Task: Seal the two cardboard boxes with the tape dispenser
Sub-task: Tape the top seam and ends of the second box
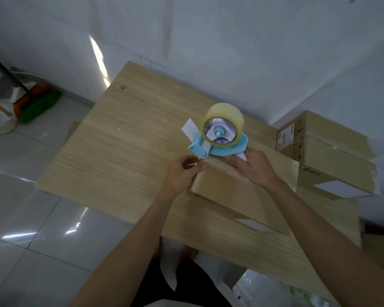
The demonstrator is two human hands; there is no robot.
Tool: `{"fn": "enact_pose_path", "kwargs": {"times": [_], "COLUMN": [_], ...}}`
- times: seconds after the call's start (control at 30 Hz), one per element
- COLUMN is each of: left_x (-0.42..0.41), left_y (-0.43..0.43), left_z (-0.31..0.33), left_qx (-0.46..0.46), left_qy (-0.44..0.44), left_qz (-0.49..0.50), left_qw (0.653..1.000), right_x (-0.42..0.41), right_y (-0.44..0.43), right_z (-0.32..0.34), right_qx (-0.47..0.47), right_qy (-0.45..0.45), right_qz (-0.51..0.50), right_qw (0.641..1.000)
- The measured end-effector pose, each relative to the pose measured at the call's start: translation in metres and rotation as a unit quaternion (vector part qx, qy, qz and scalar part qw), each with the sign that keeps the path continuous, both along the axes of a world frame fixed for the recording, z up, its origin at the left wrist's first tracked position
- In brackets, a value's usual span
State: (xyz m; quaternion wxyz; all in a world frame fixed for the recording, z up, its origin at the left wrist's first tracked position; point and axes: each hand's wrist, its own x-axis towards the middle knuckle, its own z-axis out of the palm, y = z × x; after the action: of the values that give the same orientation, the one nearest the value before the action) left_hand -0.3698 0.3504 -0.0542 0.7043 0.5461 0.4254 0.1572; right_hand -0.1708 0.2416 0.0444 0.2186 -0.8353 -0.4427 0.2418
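A light-blue tape dispenser (pixel 220 138) with a roll of clear tape is held up over the far end of the near cardboard box (pixel 237 196), which lies on the wooden table (pixel 120 140). My right hand (pixel 253 167) grips the dispenser's white handle. My left hand (pixel 182 173) pinches the tape end just below the dispenser's front, at the box's far left corner. A second cardboard box (pixel 333 160) sits to the right, with clear tape along its top seam.
A white wall stands right behind the table. The tiled floor (pixel 31 218) spreads to the left, with a broom and a bag (pixel 20 103) against the wall. Plastic wrapping (pixel 275 291) lies below the table's near edge.
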Motion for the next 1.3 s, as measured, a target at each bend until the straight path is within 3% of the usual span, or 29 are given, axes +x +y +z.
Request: {"fn": "enact_pose_path", "kwargs": {"times": [0.17, 0.33, 0.57, 1.3], "left_x": [-0.011, -0.010, -0.010, 0.003], "left_y": [-0.035, -0.050, -0.047, -0.053], "left_z": [0.011, 0.014, 0.017, 0.022], "left_qx": [0.005, 0.039, 0.095, 0.094], "left_qy": [-0.009, 0.038, 0.095, 0.155], "left_qz": [-0.011, 0.018, -0.015, 0.056], "left_qw": [1.000, 0.998, 0.991, 0.982], "right_x": [-0.003, 0.005, 0.010, 0.051], "right_y": [0.011, 0.014, 0.027, -0.058], "right_z": [-0.001, 0.010, 0.022, 0.003], "right_qx": [-0.043, -0.035, -0.068, 0.010], "right_qy": [-0.105, -0.115, -0.167, -0.179], "right_qz": [0.077, 0.120, 0.186, 0.133], "right_qw": [0.991, 0.985, 0.966, 0.975]}}
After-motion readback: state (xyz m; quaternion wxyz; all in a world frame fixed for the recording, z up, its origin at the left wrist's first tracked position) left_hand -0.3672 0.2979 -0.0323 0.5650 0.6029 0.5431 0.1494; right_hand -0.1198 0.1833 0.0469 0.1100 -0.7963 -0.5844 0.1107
